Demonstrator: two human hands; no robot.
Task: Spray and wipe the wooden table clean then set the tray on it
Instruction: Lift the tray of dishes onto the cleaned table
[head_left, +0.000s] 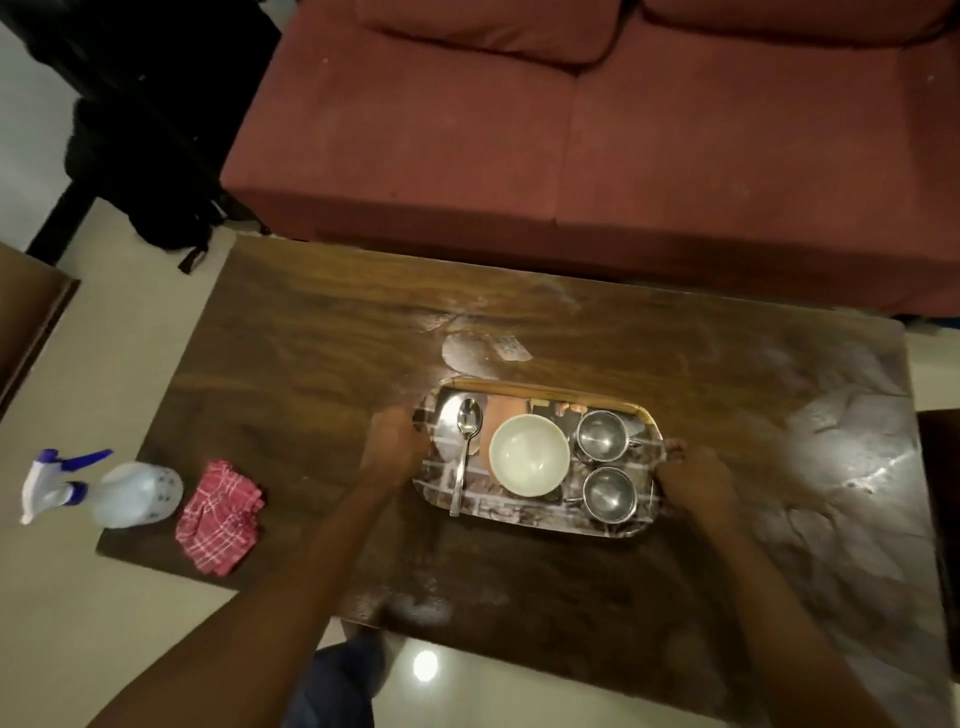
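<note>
Left hand (395, 447): fingers curled over the left end of the tray (545, 388), gripping the rim. Right hand (698, 480): closed on the right end in the same way, though blur hides the fingers. Both forearms reach in from the near edge of the table (311, 364).

Tray: long side parallel to the near edge, about mid-table. Cannot tell whether it rests on the wood or is just above it.

On the tray, left to right:
- spoon (465, 452), bowl end toward the far rim
- pale bowl (530, 456), upright, in the centre
- two steel cups, one toward the far rim (602, 435), one toward the near rim (609, 493), close together

Table surface: whitish wet smears just beyond the tray's far rim (485, 348) and over the right end (852, 441).

Left near corner: red checked cloth (221, 517), crumpled. Spray bottle (124, 493) just beside it at the left edge, blue and white trigger head pointing left.

Beyond the far edge: red sofa (571, 130).
</note>
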